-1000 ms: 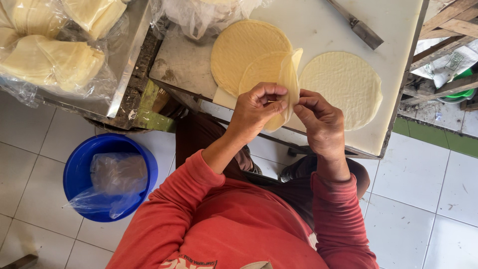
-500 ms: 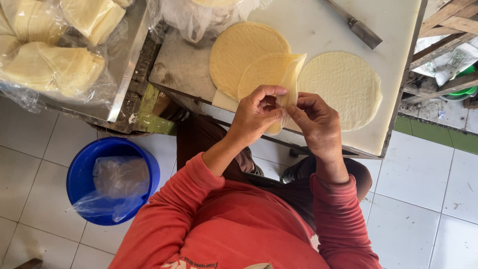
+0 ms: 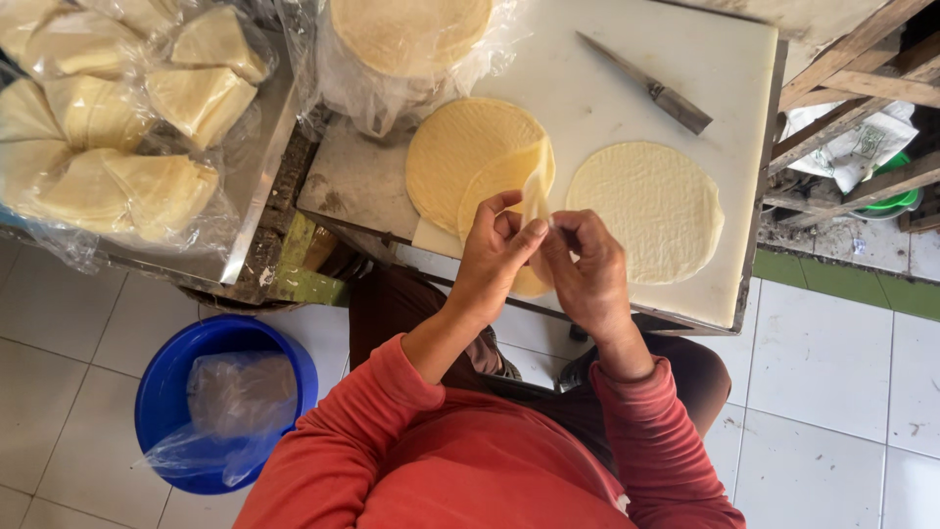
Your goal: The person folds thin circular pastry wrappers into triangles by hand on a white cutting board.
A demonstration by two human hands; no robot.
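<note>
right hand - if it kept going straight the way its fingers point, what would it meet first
The right hand points up-left, so its fingertips would first meet the thin wrapper sheet it already pinches; behind that, probably the left hand.

Both arms reach forward from the body in red sleeves pushed up to the forearms, elbows bent and wrists drawn close together. The left hand (image 3: 494, 257) is curled, its thumb and bent fingers (image 3: 509, 208) pinched together at the tips. The right hand (image 3: 587, 266) sits just beside it, back turned up, its fingertips meeting those of the left in a pinch. The two hands nearly touch, held level in front of the chest.
</note>
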